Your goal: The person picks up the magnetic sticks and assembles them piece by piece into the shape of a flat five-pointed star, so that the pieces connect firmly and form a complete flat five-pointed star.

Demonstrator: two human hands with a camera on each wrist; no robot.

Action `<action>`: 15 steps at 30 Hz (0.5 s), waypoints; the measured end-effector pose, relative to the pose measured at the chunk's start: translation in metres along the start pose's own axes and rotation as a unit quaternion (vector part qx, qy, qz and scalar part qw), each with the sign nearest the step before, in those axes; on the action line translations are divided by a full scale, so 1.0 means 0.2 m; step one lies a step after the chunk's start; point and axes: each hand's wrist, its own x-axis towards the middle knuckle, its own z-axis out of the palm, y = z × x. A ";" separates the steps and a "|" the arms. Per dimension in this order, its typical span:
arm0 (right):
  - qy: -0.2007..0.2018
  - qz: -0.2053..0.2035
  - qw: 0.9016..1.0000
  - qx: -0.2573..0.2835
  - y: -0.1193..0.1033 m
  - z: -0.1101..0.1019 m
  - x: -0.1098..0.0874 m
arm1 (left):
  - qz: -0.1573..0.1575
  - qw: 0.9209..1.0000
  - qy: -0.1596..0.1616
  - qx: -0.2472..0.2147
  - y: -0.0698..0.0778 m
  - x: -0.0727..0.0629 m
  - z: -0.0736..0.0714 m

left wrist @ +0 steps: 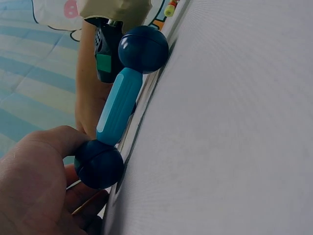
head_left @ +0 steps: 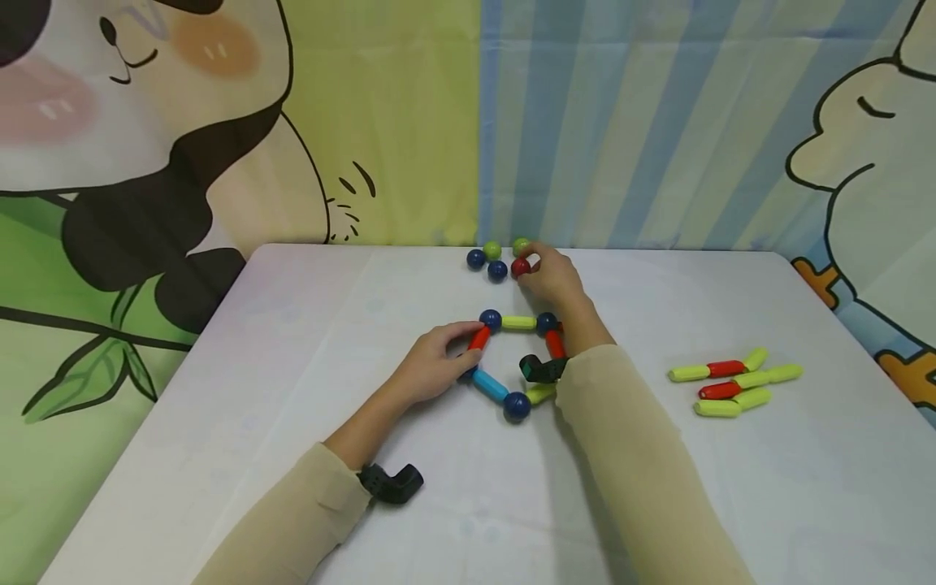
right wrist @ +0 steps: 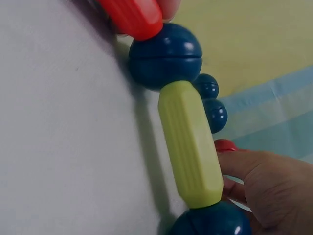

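Observation:
Red, blue and yellow-green magnetic rods joined by navy balls form a ring on the table. My left hand [head_left: 431, 366] grips its left side, fingers along the red rod [head_left: 478, 338]; the thumb lies on a navy ball [left wrist: 99, 164] in the left wrist view. From there a blue rod [head_left: 489, 386] runs to the front navy ball [head_left: 517, 407]. A yellow-green rod [right wrist: 190, 144] makes the far side. Beyond the ring, my right hand [head_left: 554, 280] pinches a red ball [head_left: 520, 267] between thumb and fingers. The right forearm hides part of the ring's right side.
Beside the red ball, near the table's back edge, lie navy balls [head_left: 497, 270] and green balls [head_left: 492, 250]. Several red and yellow-green rods [head_left: 731, 383] lie at the right. A printed curtain [head_left: 621, 122] hangs behind the white table [head_left: 256, 341].

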 end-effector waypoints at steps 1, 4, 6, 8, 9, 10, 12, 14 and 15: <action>0.005 0.005 1.000 0.002 0.01 0.00 0.00 | 0.001 1.000 0.000 -0.001 0.00 0.00 0.00; 0.012 0.012 0.999 0.033 0.02 -0.01 -0.02 | 0.003 1.000 0.002 -0.002 0.01 0.00 0.00; 0.013 0.013 0.998 0.064 0.02 -0.02 -0.04 | 0.002 1.000 0.002 -0.003 0.01 0.00 0.00; 0.014 0.019 0.995 0.098 0.02 -0.03 -0.05 | 0.001 1.000 0.000 -0.003 0.01 0.00 0.00; 0.014 0.022 0.993 0.114 0.02 -0.04 -0.06 | 0.000 1.000 -0.001 -0.004 0.02 0.00 0.00; 0.013 0.027 0.991 0.130 0.02 -0.05 -0.06 | -0.001 1.000 -0.002 -0.004 0.01 0.00 0.00; 0.012 0.038 0.987 0.157 0.02 -0.06 -0.07 | -0.003 1.000 -0.003 -0.003 0.01 0.00 0.00; 0.013 0.043 0.982 0.182 0.02 -0.07 -0.08 | -0.002 1.000 -0.002 -0.002 0.01 0.00 0.00; 0.015 0.042 0.980 0.193 0.02 -0.07 -0.09 | -0.001 1.000 -0.001 -0.001 0.01 0.00 0.00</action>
